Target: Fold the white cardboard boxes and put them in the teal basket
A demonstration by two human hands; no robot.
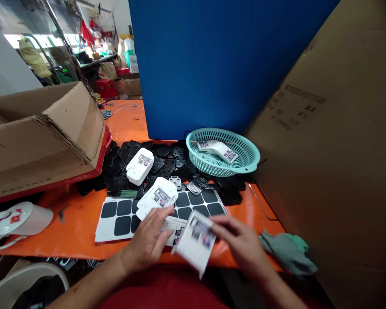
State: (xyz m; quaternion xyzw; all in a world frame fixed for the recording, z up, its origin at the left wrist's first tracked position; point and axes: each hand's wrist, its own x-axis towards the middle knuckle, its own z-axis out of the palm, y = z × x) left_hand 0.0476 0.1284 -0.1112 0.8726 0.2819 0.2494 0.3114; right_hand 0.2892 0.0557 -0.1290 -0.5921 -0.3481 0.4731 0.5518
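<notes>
My right hand [241, 242] pinches a white printed card [196, 249] by its right edge, tilted above the table's front edge and slightly blurred. My left hand [149, 236] has thumb and fingers closed on another printed card [176, 225], partly behind the first. Just beyond my left fingers, a stack of white cards with rounded corners [159, 195] lies on sheets of dark square pads [124, 207]. A second white card stack [140, 166] rests farther back on a heap of black flat pieces [165, 151].
A mint plastic basket [244, 165] holds folded printed cards. An open cardboard box [35, 159] and a white lidded pitcher [35, 218] stand at left. A big carton [334, 150] walls the right side, with a grey-green cloth [289, 253] near it. A blue panel [209, 64] rises behind.
</notes>
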